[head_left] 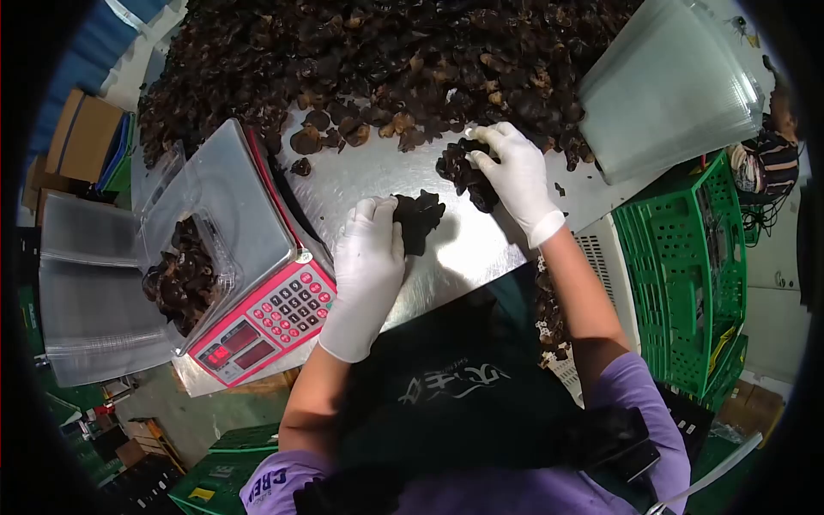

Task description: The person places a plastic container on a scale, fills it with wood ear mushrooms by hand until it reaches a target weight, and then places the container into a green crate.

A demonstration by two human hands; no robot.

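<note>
My left hand (367, 262), in a white glove, is closed on a dark wood ear mushroom (419, 221) above the metal table (322, 184). To its right, my gloved right hand (518, 172) has its fingers curled round a clump of wood ear mushrooms (466, 174). The undersides of both grips are hidden. Left of my left hand is a pink electronic scale (296, 305) with a lit red display. On the scale's platform sits an open clear plastic box (225, 266) holding wood ear mushrooms (183, 279).
A large heap of wood ear mushrooms (386, 64) covers the far side of the table. Stacked clear plastic boxes (674, 94) stand at the back right, with more clear boxes (99, 296) at the left. A green crate (678, 275) and a white basket (614, 253) are on my right.
</note>
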